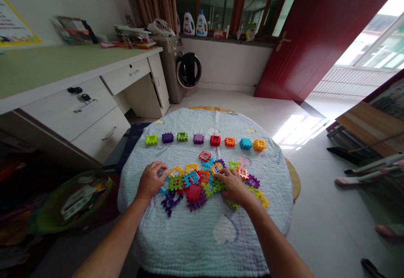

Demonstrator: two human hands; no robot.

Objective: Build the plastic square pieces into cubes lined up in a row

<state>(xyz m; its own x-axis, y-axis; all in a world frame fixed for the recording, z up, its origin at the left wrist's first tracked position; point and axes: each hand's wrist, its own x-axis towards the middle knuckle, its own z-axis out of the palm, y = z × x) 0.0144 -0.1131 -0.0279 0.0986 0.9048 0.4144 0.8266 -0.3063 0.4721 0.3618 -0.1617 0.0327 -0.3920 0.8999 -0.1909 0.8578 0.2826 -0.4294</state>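
Note:
A round table under a pale blue quilted cloth (pixel 202 236) carries a heap of coloured interlocking plastic tiles (pixel 195 181) at its middle. My left hand (pixel 150 180) rests curled on the heap's left edge, fingers closed over a tile I cannot make out. My right hand (pixel 232 184) lies on the heap's right side, fingers bent down onto green and yellow tiles. Beyond the heap, a row of several single tiles runs across the cloth, from a lime green one (pixel 151 140) at the left to an orange-yellow one (pixel 259 145) at the right.
A white desk with drawers (pixel 94 97) stands at the left, a small washing machine (pixel 186 70) behind it. A green bag (pixel 72 202) sits on the floor at the left. A red door (pixel 315 38) stands open at the back right, with furniture legs at the right.

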